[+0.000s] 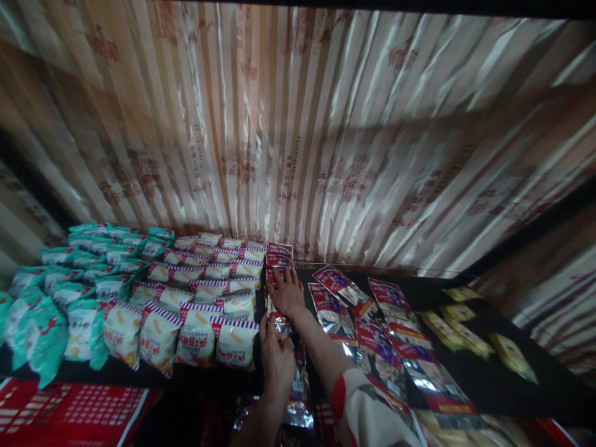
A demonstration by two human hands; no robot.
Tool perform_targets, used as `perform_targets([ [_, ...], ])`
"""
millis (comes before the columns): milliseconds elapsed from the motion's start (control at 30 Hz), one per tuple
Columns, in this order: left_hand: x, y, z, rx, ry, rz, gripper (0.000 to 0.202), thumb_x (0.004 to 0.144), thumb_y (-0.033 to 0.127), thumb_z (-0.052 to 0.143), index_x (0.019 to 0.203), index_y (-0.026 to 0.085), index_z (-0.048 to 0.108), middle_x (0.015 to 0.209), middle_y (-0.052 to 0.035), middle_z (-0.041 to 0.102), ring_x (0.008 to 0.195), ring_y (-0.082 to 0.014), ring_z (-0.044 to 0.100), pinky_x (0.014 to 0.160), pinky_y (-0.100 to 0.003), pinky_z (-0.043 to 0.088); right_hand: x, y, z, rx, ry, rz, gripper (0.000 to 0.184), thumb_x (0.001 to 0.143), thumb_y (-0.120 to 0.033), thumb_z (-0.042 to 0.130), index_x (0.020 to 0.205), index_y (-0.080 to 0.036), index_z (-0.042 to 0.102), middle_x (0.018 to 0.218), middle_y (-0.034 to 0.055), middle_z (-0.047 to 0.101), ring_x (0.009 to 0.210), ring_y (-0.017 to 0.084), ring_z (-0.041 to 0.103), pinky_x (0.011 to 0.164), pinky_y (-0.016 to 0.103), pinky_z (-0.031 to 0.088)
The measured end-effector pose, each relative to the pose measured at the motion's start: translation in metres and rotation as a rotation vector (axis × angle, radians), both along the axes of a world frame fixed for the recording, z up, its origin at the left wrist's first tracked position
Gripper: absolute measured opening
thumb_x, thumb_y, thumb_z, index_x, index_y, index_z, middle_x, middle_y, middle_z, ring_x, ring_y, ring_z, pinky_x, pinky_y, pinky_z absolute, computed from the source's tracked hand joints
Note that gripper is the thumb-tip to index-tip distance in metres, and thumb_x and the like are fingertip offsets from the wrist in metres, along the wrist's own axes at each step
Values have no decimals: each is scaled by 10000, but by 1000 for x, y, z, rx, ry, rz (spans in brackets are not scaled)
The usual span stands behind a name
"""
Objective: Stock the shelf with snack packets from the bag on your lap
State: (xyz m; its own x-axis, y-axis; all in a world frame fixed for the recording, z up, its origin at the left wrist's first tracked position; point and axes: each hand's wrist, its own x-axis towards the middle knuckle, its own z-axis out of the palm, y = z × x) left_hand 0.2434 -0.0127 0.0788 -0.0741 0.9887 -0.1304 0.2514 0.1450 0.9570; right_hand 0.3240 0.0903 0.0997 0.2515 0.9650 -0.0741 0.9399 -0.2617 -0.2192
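Observation:
A column of flat red and purple snack packets (280,256) lies on the black shelf, one overlapping another. My right hand (287,295) rests on this column, its fingers spread across the packets and holding nothing. Just nearer to me, my left hand (278,359) is closed, thumb and forefinger at the near part of a red packet; its other fingers are curled in. More red packets with silver lower ends (376,344) lie loosely fanned to the right of my right forearm. Directly left of my hands stand rows of white snack bags (236,343) with striped tops.
Teal snack bags (84,329) fill the shelf's left end. Several small yellow packs (468,338) lie on the black shelf surface (512,397) at right. A red plastic basket (69,413) sits below the front edge. A striped, wrinkled sheet (298,136) hangs behind.

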Motion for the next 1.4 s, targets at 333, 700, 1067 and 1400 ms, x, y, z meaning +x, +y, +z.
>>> perform_targets([
  [333, 5, -19, -10, 342, 440, -145, 551, 689, 17, 410, 1205, 121, 572, 1373, -105, 478, 1320, -256, 357, 1098, -410, 330, -1, -1, -3, 34, -14, -7, 600, 891, -547, 307, 1442, -313, 256, 1551, 64, 158, 1405, 302, 119, 1064, 479, 186],
  [700, 0, -13, -21, 476, 604, -271, 488, 755, 90, 438, 1230, 62, 550, 1379, -161, 464, 1325, -302, 335, 1083, -481, 319, -2, -1, -1, 38, -7, -5, 585, 892, -528, 311, 1432, -303, 287, 1545, 75, 175, 1399, 308, 130, 1054, 474, 200],
  [1067, -5, -11, -16, 470, 638, -265, 524, 726, 66, 443, 1239, 73, 551, 1359, -144, 497, 1302, -292, 381, 1076, -469, 338, -5, -1, 4, 16, -52, 2, 601, 897, -546, 286, 1449, -314, 227, 1550, 85, 153, 1402, 312, 116, 1054, 495, 169],
  [1400, -9, -10, 3, 407, 676, -278, 542, 711, 63, 441, 1240, 86, 557, 1353, -141, 505, 1289, -284, 407, 1078, -443, 347, -3, 2, 11, -25, -56, 5, 616, 872, -618, 300, 1435, -382, 216, 1556, 75, 129, 1415, 316, 58, 1074, 520, 60],
])
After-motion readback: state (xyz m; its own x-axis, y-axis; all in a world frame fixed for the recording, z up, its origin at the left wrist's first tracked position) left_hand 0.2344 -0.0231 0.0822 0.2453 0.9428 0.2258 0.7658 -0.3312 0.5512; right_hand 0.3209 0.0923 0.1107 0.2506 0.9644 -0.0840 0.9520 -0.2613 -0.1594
